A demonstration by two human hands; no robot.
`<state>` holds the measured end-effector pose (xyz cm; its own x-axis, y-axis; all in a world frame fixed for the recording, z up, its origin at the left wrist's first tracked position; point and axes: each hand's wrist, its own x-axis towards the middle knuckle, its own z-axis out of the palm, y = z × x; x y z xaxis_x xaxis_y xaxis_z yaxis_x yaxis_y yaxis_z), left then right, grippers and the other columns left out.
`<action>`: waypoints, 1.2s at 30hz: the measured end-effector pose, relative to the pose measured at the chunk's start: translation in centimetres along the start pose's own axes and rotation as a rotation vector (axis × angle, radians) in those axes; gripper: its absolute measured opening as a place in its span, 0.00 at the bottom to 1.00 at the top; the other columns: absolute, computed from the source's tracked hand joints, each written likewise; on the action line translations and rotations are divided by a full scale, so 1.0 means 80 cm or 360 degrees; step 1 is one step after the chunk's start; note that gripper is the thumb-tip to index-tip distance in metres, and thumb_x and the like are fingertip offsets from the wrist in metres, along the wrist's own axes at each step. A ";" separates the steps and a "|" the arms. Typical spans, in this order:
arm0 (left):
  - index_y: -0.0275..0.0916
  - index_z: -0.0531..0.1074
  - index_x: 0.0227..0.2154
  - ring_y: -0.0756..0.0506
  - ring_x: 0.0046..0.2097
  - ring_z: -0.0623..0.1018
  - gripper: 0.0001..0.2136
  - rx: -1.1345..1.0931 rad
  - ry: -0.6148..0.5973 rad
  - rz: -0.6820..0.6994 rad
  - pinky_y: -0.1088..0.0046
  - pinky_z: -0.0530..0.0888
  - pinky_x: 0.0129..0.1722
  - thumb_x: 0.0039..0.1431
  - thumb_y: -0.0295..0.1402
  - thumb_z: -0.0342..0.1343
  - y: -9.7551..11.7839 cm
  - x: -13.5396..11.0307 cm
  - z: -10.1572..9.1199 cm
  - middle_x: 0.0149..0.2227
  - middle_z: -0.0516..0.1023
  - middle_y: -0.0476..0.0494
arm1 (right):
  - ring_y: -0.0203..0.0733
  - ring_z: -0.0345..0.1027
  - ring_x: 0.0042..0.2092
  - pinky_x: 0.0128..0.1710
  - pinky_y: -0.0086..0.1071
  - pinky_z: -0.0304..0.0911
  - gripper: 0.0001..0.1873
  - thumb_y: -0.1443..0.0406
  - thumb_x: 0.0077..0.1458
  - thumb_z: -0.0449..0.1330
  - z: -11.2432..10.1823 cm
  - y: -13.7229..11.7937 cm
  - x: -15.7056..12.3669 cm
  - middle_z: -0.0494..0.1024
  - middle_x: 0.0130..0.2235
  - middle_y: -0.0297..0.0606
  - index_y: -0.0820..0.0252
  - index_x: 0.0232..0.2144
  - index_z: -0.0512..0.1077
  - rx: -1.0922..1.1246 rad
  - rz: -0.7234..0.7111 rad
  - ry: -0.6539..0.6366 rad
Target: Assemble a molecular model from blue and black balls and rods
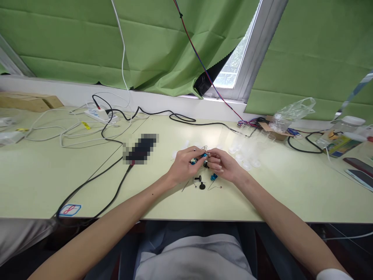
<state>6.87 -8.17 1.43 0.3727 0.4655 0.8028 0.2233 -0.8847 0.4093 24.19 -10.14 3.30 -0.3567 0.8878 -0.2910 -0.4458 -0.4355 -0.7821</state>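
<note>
Over the middle of the table, my left hand and my right hand meet fingertip to fingertip. Both are closed in a pinch around a small shiny blue part. A thin bent wire sticks up beside the fingers; I cannot tell whether it joins the blue part. Just below the hands lie another blue piece, a black disc-headed piece, a similar black piece and a bent wire with a small dark tip. More small parts are partly hidden under my left hand.
Clear round plastic pieces spread behind and right of my hands. A pixelated dark device with a black cable lies to the left. Tangled white cables and a power strip are farther left. A cardboard box and a clear jar stand back right.
</note>
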 end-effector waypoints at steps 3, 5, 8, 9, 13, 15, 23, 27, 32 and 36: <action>0.38 0.78 0.36 0.48 0.34 0.78 0.05 -0.0002 -0.0005 -0.0041 0.73 0.75 0.35 0.60 0.30 0.57 0.002 0.001 -0.001 0.34 0.81 0.43 | 0.27 0.47 0.14 0.10 0.23 0.44 0.13 0.64 0.48 0.62 0.000 -0.001 0.001 0.51 0.13 0.21 0.59 0.19 0.61 -0.0069 -0.0121 0.0093; 0.38 0.79 0.36 0.48 0.33 0.78 0.06 -0.0045 -0.0008 -0.0118 0.73 0.76 0.35 0.60 0.31 0.58 0.003 0.002 -0.001 0.34 0.81 0.43 | 0.29 0.55 0.15 0.12 0.24 0.50 0.14 0.63 0.48 0.63 -0.002 -0.002 0.000 0.58 0.14 0.24 0.59 0.19 0.62 -0.0228 -0.0354 0.0184; 0.36 0.79 0.36 0.48 0.33 0.78 0.06 -0.0179 0.0005 -0.0296 0.73 0.78 0.34 0.59 0.32 0.59 0.003 0.003 -0.001 0.34 0.80 0.42 | 0.35 0.70 0.22 0.17 0.26 0.60 0.15 0.59 0.50 0.65 -0.004 -0.008 -0.003 0.73 0.24 0.34 0.61 0.22 0.65 -0.0607 -0.0777 0.0286; 0.36 0.79 0.36 0.48 0.32 0.78 0.07 -0.0229 0.0016 -0.0363 0.73 0.78 0.34 0.58 0.32 0.60 0.003 0.003 -0.001 0.34 0.80 0.42 | 0.36 0.72 0.25 0.19 0.26 0.63 0.16 0.58 0.51 0.65 -0.005 -0.010 -0.004 0.76 0.28 0.37 0.61 0.23 0.66 -0.0719 -0.0885 0.0306; 0.36 0.78 0.36 0.48 0.31 0.79 0.08 -0.0379 0.0088 -0.0609 0.70 0.80 0.34 0.55 0.34 0.62 0.002 0.005 -0.002 0.33 0.80 0.43 | 0.37 0.73 0.26 0.24 0.30 0.69 0.19 0.53 0.52 0.67 -0.012 -0.013 -0.003 0.78 0.31 0.40 0.60 0.25 0.66 -0.0986 -0.1141 0.0338; 0.35 0.78 0.35 0.47 0.30 0.80 0.08 -0.0420 0.0097 -0.0691 0.70 0.80 0.35 0.55 0.34 0.62 0.000 0.007 -0.003 0.32 0.80 0.43 | 0.36 0.72 0.24 0.23 0.31 0.69 0.20 0.52 0.51 0.67 -0.016 -0.012 0.001 0.77 0.29 0.38 0.59 0.26 0.65 -0.1022 -0.1183 0.0324; 0.35 0.78 0.35 0.46 0.31 0.81 0.09 -0.0381 0.0061 -0.0763 0.68 0.81 0.36 0.55 0.35 0.62 -0.005 0.008 -0.006 0.33 0.82 0.42 | 0.33 0.62 0.21 0.20 0.29 0.59 0.13 0.56 0.55 0.65 -0.028 -0.008 0.008 0.70 0.22 0.30 0.58 0.29 0.71 -0.1304 -0.1265 0.0190; 0.35 0.78 0.36 0.46 0.31 0.81 0.09 -0.0326 0.0047 -0.0736 0.68 0.81 0.37 0.55 0.35 0.62 -0.007 0.007 -0.005 0.34 0.82 0.42 | 0.33 0.59 0.21 0.22 0.30 0.56 0.11 0.57 0.57 0.63 -0.028 -0.008 0.006 0.68 0.20 0.30 0.59 0.29 0.75 -0.1428 -0.1303 0.0196; 0.36 0.78 0.36 0.46 0.31 0.81 0.08 -0.0309 0.0025 -0.0726 0.68 0.81 0.36 0.56 0.35 0.61 -0.007 0.007 -0.006 0.33 0.82 0.42 | 0.33 0.59 0.22 0.22 0.30 0.55 0.11 0.58 0.57 0.63 -0.027 -0.009 0.004 0.68 0.21 0.31 0.59 0.29 0.75 -0.1433 -0.1327 0.0233; 0.36 0.78 0.36 0.46 0.31 0.81 0.08 -0.0286 0.0020 -0.0712 0.67 0.81 0.37 0.56 0.35 0.61 -0.008 0.007 -0.005 0.33 0.82 0.43 | 0.33 0.59 0.22 0.22 0.30 0.55 0.10 0.59 0.57 0.62 -0.028 -0.009 0.004 0.68 0.21 0.31 0.59 0.29 0.75 -0.1470 -0.1331 0.0230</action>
<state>6.54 -7.34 1.78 0.2645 0.8019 0.5357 0.1994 -0.5889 0.7832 26.25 -9.19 2.57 -0.1233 0.8752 0.4678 0.2698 0.4832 -0.8329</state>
